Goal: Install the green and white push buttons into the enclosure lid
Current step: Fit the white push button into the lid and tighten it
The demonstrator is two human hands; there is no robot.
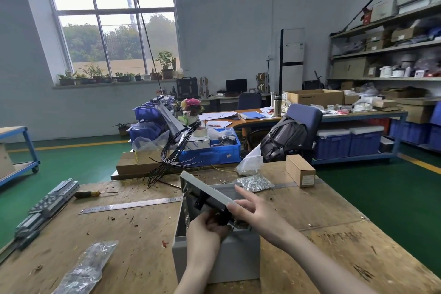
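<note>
Assembly at a grey sheet-metal enclosure box (214,258) standing on a worn wooden desk (133,234). The grey hinged enclosure lid (207,192) is raised and tilted over the open box; two black push-button bodies project from its underside, one near the middle (200,201) and one at the near end (223,217). Their cap colours face away and cannot be told. The left hand (206,229) is curled from below around the nearer black body, apparently seating or tightening it; the right hand (248,209) pinches the lid's near edge, index finger extended, steadying it. Likely hazards: the lid may swing on its hinge if the right hand slackens, twisting the button crooked in its hole; a retaining part, if loose, could drop into the box or among the debris; fingers lie close to the sheet-metal edges. The desk surface is scarred, strewn with dark chips and wire offcuts, so small parts would be hard to recover. Also on it: a long steel ruler (131,205), a yellow-and-black-handled screwdriver (88,194), stacked grey slotted cable ducts (45,207), clear plastic bags of hardware (255,182) and a small brown cardboard box (300,170). Beyond: a bundle of black wires (171,150), blue plastic bins, a green-floored workshop with window and shelving.
</note>
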